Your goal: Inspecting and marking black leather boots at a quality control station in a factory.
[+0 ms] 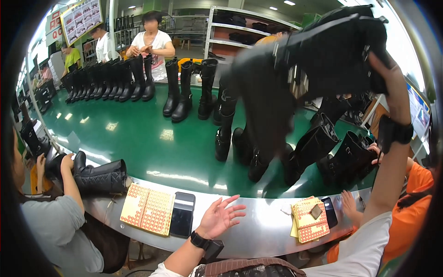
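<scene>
High at the right, my raised right hand (391, 76) grips black tall boots (334, 60) by the tops of their shafts. The boots are tilted, their feet toward the middle, and buckles show on them. Motion blurs them, so I cannot tell whether it is one pair. Palm up and fingers spread, my left hand (222, 218) holds nothing above the metal table edge (258, 219). A black phone (183, 214) lies nearest to it, beside yellow sticker sheets (146, 208) with red round labels.
Black boots (182, 104) stand in rows along the green table (138, 120), several more at the right. A grey-sleeved person (60, 231) handles a quilted boot (104, 177) at left. An orange-sleeved person (410, 203) sits at right, near more sticker sheets (310, 226).
</scene>
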`<state>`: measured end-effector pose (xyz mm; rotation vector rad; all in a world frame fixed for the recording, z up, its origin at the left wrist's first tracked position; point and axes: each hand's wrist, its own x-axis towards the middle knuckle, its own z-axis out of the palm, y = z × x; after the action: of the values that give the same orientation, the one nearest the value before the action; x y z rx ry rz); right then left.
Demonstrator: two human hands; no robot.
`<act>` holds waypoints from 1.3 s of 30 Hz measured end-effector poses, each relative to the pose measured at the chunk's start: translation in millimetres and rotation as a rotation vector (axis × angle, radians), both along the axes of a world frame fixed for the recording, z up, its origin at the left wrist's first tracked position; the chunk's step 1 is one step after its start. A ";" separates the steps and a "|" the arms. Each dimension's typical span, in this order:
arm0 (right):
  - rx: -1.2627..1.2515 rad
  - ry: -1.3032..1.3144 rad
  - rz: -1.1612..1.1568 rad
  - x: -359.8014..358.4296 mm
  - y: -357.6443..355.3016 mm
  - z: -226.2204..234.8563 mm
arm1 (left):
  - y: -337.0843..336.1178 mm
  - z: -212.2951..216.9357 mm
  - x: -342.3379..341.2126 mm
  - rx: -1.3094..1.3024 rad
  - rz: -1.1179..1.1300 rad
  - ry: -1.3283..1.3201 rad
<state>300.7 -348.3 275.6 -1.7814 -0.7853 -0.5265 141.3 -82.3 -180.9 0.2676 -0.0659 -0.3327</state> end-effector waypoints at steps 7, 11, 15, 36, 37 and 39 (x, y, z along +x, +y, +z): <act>0.087 -0.321 -0.150 127.8 17.4 32.9 | 10.4 -30.4 9.8 0.146 0.169 0.297; -0.297 -0.446 -0.558 216.3 70.6 -9.8 | 16.7 -34.4 7.6 0.133 0.269 0.364; -0.454 -0.316 -0.802 297.7 124.8 -86.3 | 25.6 -33.7 6.5 0.138 0.384 0.434; -1.062 -0.153 -0.162 359.8 210.2 -155.8 | 22.6 -22.7 10.8 0.321 0.403 0.413; -1.102 -0.146 -0.249 324.9 206.8 -134.4 | 21.4 -21.5 10.2 0.296 0.408 0.398; -1.033 0.078 -0.199 245.2 187.4 -105.8 | 18.5 -20.2 9.2 0.308 0.424 0.395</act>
<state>545.8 -161.0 169.8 -2.8295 -0.9028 -0.1527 150.5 -63.8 -201.2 0.5055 0.4301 0.0335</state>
